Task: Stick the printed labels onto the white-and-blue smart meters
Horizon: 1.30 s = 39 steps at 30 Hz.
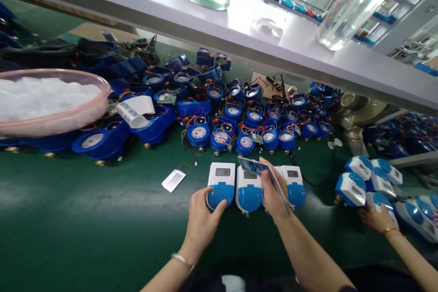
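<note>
Three white-and-blue water meters stand in a row on the green bench. My left hand (pixel 201 219) grips the blue front of the leftmost meter (pixel 221 183). My right hand (pixel 273 194) pinches a thin card (pixel 255 166) and holds it over the middle meter (pixel 249 189). The third meter (pixel 293 182) sits just right of that hand. A small white tag (pixel 174 180) lies on the mat to the left.
Several open blue meter bodies (pixel 239 127) with wires crowd the bench behind. A pink basin (pixel 51 118) of white pieces rests at left. Another person's hand (pixel 378 218) touches finished meters (pixel 366 180) at right. A white shelf (pixel 239 32) hangs overhead.
</note>
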Available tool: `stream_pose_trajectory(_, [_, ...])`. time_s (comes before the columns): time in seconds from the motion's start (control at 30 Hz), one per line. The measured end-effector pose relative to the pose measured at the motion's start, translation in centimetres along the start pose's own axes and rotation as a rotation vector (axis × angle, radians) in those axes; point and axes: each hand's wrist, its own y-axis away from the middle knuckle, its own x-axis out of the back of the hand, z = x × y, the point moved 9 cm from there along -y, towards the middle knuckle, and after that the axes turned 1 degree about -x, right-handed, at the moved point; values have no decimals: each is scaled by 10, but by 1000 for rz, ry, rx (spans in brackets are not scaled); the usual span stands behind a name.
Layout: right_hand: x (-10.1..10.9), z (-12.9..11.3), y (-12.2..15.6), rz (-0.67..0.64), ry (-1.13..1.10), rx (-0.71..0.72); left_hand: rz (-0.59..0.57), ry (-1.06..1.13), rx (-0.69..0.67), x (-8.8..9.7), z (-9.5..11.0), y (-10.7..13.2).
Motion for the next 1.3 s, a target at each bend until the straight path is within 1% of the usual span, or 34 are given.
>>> stream_pose_trajectory(0.03, [-8, 7, -26, -62, 82, 14, 70, -127, -43, 0, -7, -11])
stream_pose_trajectory(0.07, [-22, 18, -50, -161, 116, -5, 102, -208, -68, -4, -14, -20])
stream_pose_trajectory(0.13, [-50, 46, -84, -355, 163, -49, 89, -253, -82, -18, -25, -35])
stream_pose_trajectory(0.2, [-78, 73, -99, -524, 216, -70, 30, -190, -93, -30, -32, -43])
stream_pose_trajectory(0.23, [-89, 86, -102, -587, 244, -82, 6, -145, -103, -34, -33, -45])
stream_pose_trajectory(0.3, [-103, 107, -101, -668, 283, -136, -17, -81, -113, -37, -35, -48])
stream_pose_trajectory(0.4, [-109, 122, -99, -693, 296, -224, -20, -61, -110, -37, -39, -50])
stream_pose_trajectory(0.53, [-105, 126, -102, -691, 288, -310, -25, -59, -117, -39, -41, -52])
stream_pose_trajectory(0.6, [-104, 128, -104, -721, 326, -312, -29, -55, -117, -41, -40, -53])
stream_pose_trajectory(0.77, [-109, 140, -102, -848, 442, -240, -44, -69, -111, -45, -41, -54])
stream_pose_trajectory(0.83, [-104, 137, -107, -853, 503, -158, -49, -90, -121, -45, -40, -53])
stream_pose_trajectory(0.87, [-99, 132, -112, -840, 527, -104, -49, -111, -128, -44, -39, -52])
stream_pose_trajectory(0.93, [-78, 115, -124, -786, 544, -6, -23, -207, -131, -40, -31, -49])
stream_pose_trajectory(0.97, [-65, 106, -129, -759, 546, 30, 4, -287, -144, -37, -23, -46])
stream_pose_trajectory(1.0, [-50, 98, -134, -739, 552, 56, 24, -381, -185, -36, -11, -43])
stream_pose_trajectory(1.03, [-35, 92, -136, -730, 565, 76, 20, -476, -266, -40, 5, -39])
stream_pose_trajectory(1.07, [-20, 89, -138, -728, 580, 87, -16, -559, -384, -48, 22, -34])
stream_pose_trajectory(1.1, [-8, 89, -137, -733, 590, 87, -84, -621, -522, -61, 39, -27])
stream_pose_trajectory(1.13, [3, 92, -135, -741, 595, 71, -170, -658, -660, -77, 53, -19])
stream_pose_trajectory(1.17, [11, 98, -132, -753, 598, 43, -258, -679, -769, -91, 63, -12])
stream_pose_trajectory(1.2, [17, 106, -127, -772, 599, 7, -327, -693, -837, -104, 67, -7])
stream_pose_trajectory(1.23, [20, 114, -123, -792, 598, -29, -370, -706, -868, -114, 69, -5])
stream_pose_trajectory(1.3, [22, 128, -114, -833, 596, -76, -406, -733, -880, -128, 68, -7])
